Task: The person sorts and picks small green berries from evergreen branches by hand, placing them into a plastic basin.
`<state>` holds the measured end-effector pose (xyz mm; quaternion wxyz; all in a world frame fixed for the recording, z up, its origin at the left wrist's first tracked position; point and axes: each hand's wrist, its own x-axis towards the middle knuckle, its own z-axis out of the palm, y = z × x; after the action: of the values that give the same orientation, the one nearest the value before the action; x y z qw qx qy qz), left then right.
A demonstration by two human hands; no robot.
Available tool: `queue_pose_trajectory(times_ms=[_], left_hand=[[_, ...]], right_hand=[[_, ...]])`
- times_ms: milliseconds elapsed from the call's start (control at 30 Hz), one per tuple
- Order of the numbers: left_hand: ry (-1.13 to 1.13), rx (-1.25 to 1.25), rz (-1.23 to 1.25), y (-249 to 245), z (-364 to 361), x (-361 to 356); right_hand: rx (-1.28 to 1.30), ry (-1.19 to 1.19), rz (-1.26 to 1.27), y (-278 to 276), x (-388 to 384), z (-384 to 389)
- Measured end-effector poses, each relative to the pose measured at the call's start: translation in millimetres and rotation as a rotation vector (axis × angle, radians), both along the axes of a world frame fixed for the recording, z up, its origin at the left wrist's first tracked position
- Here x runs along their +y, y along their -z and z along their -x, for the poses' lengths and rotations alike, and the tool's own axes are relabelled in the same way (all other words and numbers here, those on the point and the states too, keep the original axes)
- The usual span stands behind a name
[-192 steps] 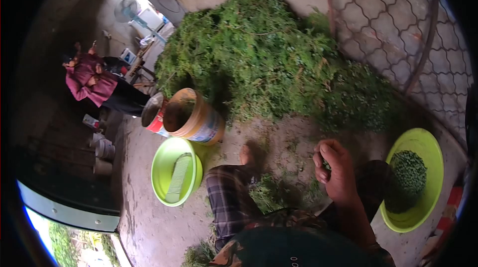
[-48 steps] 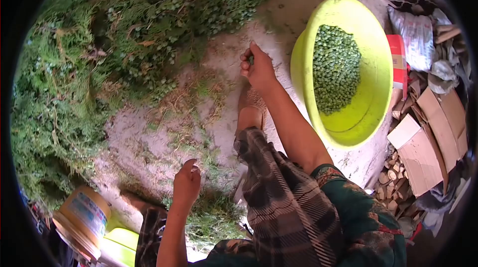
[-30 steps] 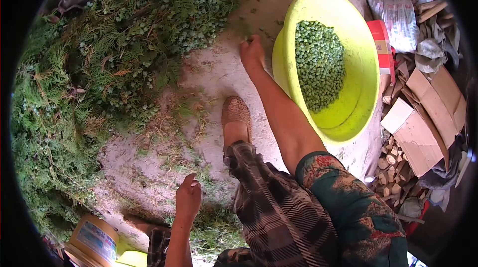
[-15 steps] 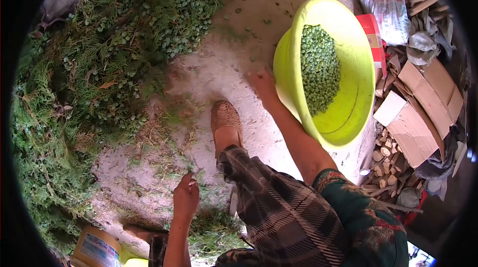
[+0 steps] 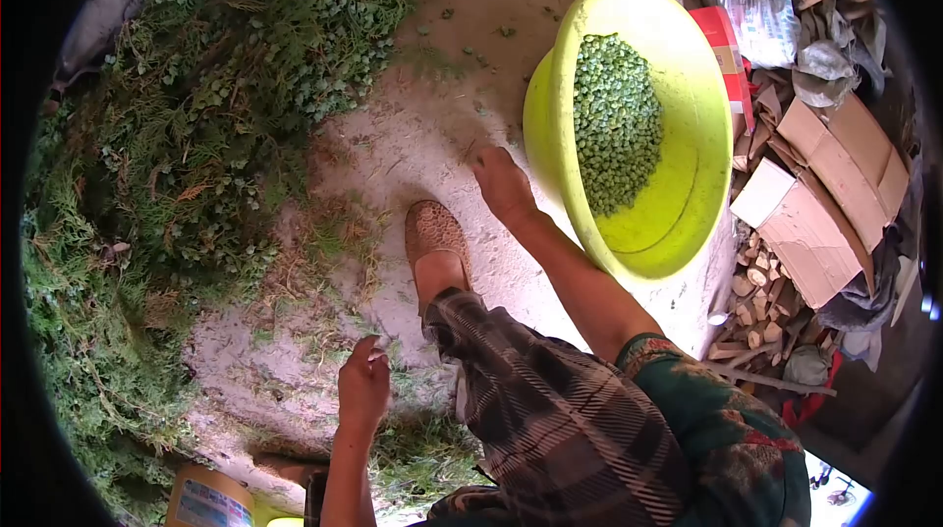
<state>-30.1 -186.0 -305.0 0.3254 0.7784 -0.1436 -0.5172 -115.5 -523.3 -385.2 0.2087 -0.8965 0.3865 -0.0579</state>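
Observation:
A large yellow-green plastic tub (image 5: 688, 222) stands tilted on the ground, with a heap of small green cones (image 5: 617, 124) inside. Just left of its wall is my right hand (image 5: 503, 183), fingers curled together over the dirt floor; whatever they may hold is hidden. Lower down, my left hand (image 5: 363, 385) is closed near the plaid trouser leg, thumb and fingers drawn together. A small pale spot shows at its fingertips, too small to name. A big pile of green conifer branches (image 5: 226, 105) fills the left side, apart from both hands.
My foot in a brown shoe (image 5: 438, 237) is between the pile and the tub. Cardboard (image 5: 825, 232), a red box (image 5: 725, 60), a plastic sack (image 5: 751, 6) and chopped wood (image 5: 756, 301) lie at right. A labelled container (image 5: 208, 498) stands lower left.
My right hand has drawn back slightly, down and left toward me, and its fingers look more closed. My left hand stays nearly in place. The whole view has shifted a little.

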Motion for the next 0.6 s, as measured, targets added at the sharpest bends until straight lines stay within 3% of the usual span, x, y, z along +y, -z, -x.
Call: queue_pose_trajectory(times_ms=[67, 133, 300, 400, 600], left_hand=[[0.009, -0.013, 0.004, 4.5, -0.2, 0.6], [0.026, -0.029, 0.004, 5.5, -0.6, 0.8], [0.049, -0.043, 0.041, -3.2, -5.0, -7.2], [-0.015, -0.002, 0.036, -4.3, -4.4, -6.6], [-0.061, 0.041, 0.011, -1.8, -1.6, 5.7]], right_hand=[[-0.070, -0.054, 0.031, -0.8, -7.8, -5.9], [-0.227, 0.309, -0.082, -0.1, -24.0, -22.0], [-0.315, 0.132, -0.136, -5.0, -61.2, -22.4], [-0.350, 0.373, -0.489, -15.3, -59.2, -3.1], [-0.450, 0.622, -0.366, 36.5, -50.1, 43.8]])
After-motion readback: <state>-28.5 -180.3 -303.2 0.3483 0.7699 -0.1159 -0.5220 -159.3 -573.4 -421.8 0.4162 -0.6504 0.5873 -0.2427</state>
